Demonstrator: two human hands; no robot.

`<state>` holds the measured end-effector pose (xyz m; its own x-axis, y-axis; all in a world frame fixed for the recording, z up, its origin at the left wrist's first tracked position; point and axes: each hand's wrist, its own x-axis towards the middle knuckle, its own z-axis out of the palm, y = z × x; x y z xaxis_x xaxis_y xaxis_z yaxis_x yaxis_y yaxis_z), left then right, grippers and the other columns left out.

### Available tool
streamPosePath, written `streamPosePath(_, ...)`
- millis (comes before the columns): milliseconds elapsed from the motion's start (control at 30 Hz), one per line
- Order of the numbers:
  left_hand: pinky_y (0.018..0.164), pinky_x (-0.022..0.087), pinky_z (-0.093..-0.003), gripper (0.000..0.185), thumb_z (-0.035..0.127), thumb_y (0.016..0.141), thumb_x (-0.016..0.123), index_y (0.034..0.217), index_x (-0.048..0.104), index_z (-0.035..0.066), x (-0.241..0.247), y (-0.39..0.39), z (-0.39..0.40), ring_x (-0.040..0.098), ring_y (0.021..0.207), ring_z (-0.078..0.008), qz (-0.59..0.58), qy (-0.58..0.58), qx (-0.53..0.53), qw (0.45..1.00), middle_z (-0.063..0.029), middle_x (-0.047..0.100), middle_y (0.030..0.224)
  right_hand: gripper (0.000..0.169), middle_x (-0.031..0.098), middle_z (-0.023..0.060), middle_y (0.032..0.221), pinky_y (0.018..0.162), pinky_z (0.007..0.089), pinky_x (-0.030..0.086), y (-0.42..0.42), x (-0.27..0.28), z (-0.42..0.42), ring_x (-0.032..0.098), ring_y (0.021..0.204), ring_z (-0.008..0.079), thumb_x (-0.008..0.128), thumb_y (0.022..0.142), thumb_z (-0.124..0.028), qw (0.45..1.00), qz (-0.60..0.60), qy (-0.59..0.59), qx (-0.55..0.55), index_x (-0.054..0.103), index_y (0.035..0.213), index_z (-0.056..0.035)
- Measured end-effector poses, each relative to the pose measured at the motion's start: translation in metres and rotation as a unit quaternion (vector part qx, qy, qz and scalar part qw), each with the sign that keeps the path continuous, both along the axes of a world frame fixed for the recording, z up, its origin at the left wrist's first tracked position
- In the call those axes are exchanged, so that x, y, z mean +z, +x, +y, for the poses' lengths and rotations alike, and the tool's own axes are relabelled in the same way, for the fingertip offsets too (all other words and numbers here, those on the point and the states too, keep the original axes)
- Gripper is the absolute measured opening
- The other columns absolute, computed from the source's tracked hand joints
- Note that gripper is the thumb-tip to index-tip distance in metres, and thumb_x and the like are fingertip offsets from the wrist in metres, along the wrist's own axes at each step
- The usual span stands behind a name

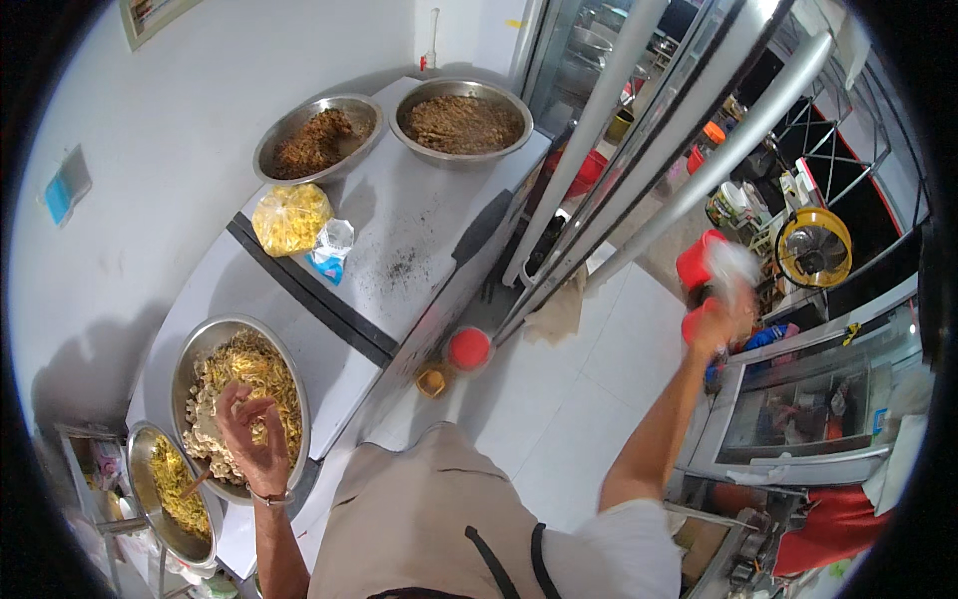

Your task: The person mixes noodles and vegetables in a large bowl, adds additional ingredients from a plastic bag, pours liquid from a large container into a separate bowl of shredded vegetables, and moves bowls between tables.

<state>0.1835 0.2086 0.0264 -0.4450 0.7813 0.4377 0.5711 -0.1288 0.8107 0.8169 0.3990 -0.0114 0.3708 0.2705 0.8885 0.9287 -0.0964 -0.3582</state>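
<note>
My left hand point(251, 442) is over a large steel bowl point(296, 374), its fingers curled but apart and nothing seen in them. The bowl holds pale crumbled pieces point(202, 419) beside yellow-brown shredded food point(266, 359). Just left of it, a smaller steel bowl point(209, 535) contains yellow shreds with a wooden handle resting in them. My right hand point(726, 322) reaches far out to the right, blurred by motion. It appears to grip a whitish, blurred thing point(730, 266), perhaps plastic. Close by is a red container point(696, 258).
Two steel bowls of brown food point(464, 123) point(322, 146) stand at the counter's point(404, 224) far end. Nearer are a bag of yellow pieces point(292, 217) and a blue-white packet point(329, 254). Metal door rails point(599, 142) rise beside the counter. A yellow fan point(814, 247) is at right.
</note>
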Motion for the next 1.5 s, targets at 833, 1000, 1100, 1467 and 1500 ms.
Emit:
streamPosePath(833,0.098,0.039,-0.0451,0.047,0.018,0.077,0.069,0.121,0.057,0.010,0.000,-0.188,-0.196,0.046,0.119,-0.0337,0.350,-0.309,0.346,0.814,-0.0137,0.052,0.124,0.053,0.054,0.0081,0.094,0.061,0.0335,0.047,-0.583,-0.024,-0.128,0.053,0.074,0.0219,0.083,0.070,-0.017,0.298,-0.034,-0.392,0.870,0.059,0.117,-0.0086)
streamPosePath(1000,0.080,0.050,-0.0452,0.055,0.060,0.078,0.062,0.100,0.071,0.011,-0.029,-0.239,-0.181,0.067,0.094,-0.0317,0.211,-0.614,0.233,0.724,-0.0142,0.069,0.094,0.018,0.053,0.0090,0.086,0.060,0.0345,0.044,-0.638,-0.048,-0.147,0.052,0.068,0.0214,0.072,0.083,-0.016,0.301,-0.063,-0.401,0.863,0.067,0.093,-0.0024)
streamPosePath(1100,0.067,0.054,-0.0408,0.027,0.031,0.086,0.062,0.086,0.073,0.006,-0.044,-0.254,-0.183,0.070,0.083,-0.0297,0.258,-0.664,0.112,0.693,-0.0149,0.071,0.086,0.014,0.052,0.0092,0.078,0.059,0.0325,0.043,-0.641,-0.043,-0.143,0.052,0.066,0.0202,0.067,0.085,-0.011,0.295,0.004,-0.444,0.846,0.065,0.082,0.0025)
streamPosePath(1467,0.051,0.048,-0.0395,0.004,0.006,0.076,0.057,0.078,0.060,0.005,0.034,-0.179,-0.187,0.061,0.065,-0.0256,0.414,-0.359,0.133,0.826,-0.0078,0.057,0.067,0.004,0.056,0.0120,0.079,0.062,0.0341,0.047,-0.587,0.007,-0.119,0.058,0.070,0.0229,0.058,0.085,-0.003,0.386,0.098,-0.432,0.809,0.059,0.085,0.0009)
streamPosePath(1500,0.050,0.047,-0.0395,0.004,0.005,0.076,0.057,0.080,0.058,0.005,0.030,-0.178,-0.189,0.059,0.063,-0.0251,0.425,-0.331,0.138,0.831,-0.0070,0.054,0.067,0.005,0.057,0.0118,0.080,0.062,0.0341,0.047,-0.591,0.001,-0.117,0.058,0.069,0.0227,0.057,0.086,-0.003,0.397,0.064,-0.432,0.808,0.060,0.085,0.0007)
